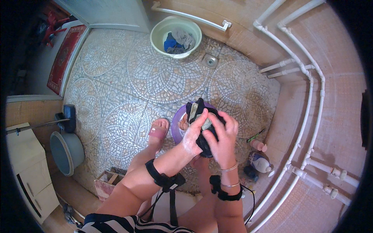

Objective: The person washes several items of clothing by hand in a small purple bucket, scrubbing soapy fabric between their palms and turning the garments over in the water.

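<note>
A bunched black cloth with a pale lining or patch is held up in front of me with both hands. My left hand grips its left side, thumb pointing up along the fabric; its palm has a whitish, wet look. On the other side my right hand pinches the cloth between thumb and fingers. A pale greenish piece shows between the hands; I cannot tell whether it is soap or fabric. Beneath them sits a purple basin, partly hidden, with an orange-brown item inside.
A pale green tub with clothes stands by the far wall, near a floor drain. Bottles stand at right, beside white pipes. At left are a grey-blue tub and a white cabinet. A sandaled foot rests beside the basin.
</note>
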A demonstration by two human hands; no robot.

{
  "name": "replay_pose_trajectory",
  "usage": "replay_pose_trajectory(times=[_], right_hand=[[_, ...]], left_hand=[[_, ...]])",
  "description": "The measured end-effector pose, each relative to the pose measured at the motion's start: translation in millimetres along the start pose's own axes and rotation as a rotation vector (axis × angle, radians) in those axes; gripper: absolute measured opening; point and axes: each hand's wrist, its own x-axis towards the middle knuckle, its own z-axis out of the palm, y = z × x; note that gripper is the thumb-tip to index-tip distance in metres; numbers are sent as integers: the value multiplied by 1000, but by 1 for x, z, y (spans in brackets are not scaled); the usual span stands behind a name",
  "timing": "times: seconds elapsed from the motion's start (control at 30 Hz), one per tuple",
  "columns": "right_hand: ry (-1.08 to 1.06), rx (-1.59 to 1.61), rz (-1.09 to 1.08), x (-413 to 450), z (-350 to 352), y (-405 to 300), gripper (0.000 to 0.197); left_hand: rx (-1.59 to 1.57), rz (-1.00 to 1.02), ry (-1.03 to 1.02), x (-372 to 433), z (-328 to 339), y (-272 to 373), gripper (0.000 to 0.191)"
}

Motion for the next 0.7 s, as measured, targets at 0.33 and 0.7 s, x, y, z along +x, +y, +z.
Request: replay_pose_trajectory(times=[0.33,0.7], right_hand=[[434,-91,313,-4,28,28,25],[317,-45,154,-13,28,11,33]], left_hand=[[68,46,169,5,-4,-14,28],[420,227,189,-2,-5,-16,25]])
